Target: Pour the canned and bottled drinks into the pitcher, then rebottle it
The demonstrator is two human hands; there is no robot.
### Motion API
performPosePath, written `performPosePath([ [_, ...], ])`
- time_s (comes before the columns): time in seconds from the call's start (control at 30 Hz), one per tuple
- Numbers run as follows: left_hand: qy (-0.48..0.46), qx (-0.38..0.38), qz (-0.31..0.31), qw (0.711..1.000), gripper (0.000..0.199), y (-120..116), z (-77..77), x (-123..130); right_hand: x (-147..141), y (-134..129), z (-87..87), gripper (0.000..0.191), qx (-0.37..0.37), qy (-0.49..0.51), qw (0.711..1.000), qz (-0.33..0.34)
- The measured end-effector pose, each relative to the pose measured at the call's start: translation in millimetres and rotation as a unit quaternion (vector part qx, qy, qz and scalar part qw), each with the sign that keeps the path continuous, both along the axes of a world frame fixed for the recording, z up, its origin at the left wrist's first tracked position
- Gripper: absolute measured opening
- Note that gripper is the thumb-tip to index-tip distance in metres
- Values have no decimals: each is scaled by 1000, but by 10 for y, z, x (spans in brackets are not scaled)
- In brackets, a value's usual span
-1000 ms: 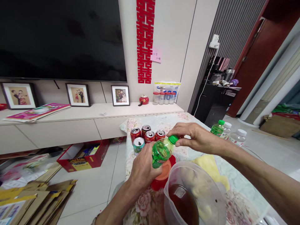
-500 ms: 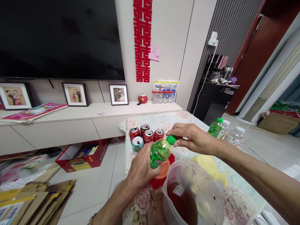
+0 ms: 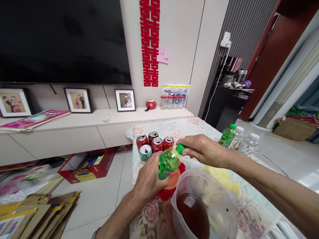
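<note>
My left hand (image 3: 149, 177) is wrapped round a tilted plastic bottle (image 3: 170, 162) with a green label. At its neck, the thumb and fingers of my right hand (image 3: 203, 150) pinch the green bottle cap (image 3: 180, 148); whether the cap is loose I cannot tell. Below the bottle is a red container (image 3: 167, 194) with an orange inside or lid, partly hidden by my left hand. Nearer to me stands a large translucent plastic tub (image 3: 219, 202) with dark reddish-brown liquid (image 3: 191, 215) in it.
Several opened drink cans (image 3: 157, 145) stand left on the flowered tablecloth (image 3: 149, 212). A yellow cloth (image 3: 224, 177) lies behind the tub. Bottles, one a green-capped bottle (image 3: 227, 136), stand at the right edge. A red box (image 3: 87, 166) and flattened cardboard (image 3: 37, 215) lie on the floor.
The view has shifted slightly. My right hand has turned a little at the cap, its fingers now lying lower over it. The bottle stays in my left hand.
</note>
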State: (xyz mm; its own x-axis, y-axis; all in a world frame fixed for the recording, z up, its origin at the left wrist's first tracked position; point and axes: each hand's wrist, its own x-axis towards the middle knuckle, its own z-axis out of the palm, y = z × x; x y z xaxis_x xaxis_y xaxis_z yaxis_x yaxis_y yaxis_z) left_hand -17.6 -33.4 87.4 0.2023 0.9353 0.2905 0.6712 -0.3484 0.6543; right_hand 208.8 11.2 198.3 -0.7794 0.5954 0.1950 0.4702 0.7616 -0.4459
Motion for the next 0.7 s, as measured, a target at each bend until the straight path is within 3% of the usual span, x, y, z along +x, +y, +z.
performPosePath([
  [0.17, -21, -32, 3, 999, 56, -1, -5, 21, 34, 74, -38, 27, 30, 50, 996, 66],
  [0.27, 5, -11, 12, 1000, 51, 1, -38, 31, 9, 63, -23, 27, -15, 36, 999, 11],
  [0.37, 24, -4, 8, 1000, 45, -5, -32, 34, -5, 24, 2, 22, -12, 20, 1000, -19],
  [0.57, -3, -17, -5, 1000, 50, 5, 38, 23, 79, 26, -96, 17, 64, 119, 987, 87],
  [0.7, 22, -9, -25, 999, 51, 35, 49, 6, 140, 7, -207, 25, 75, 155, 982, 82],
])
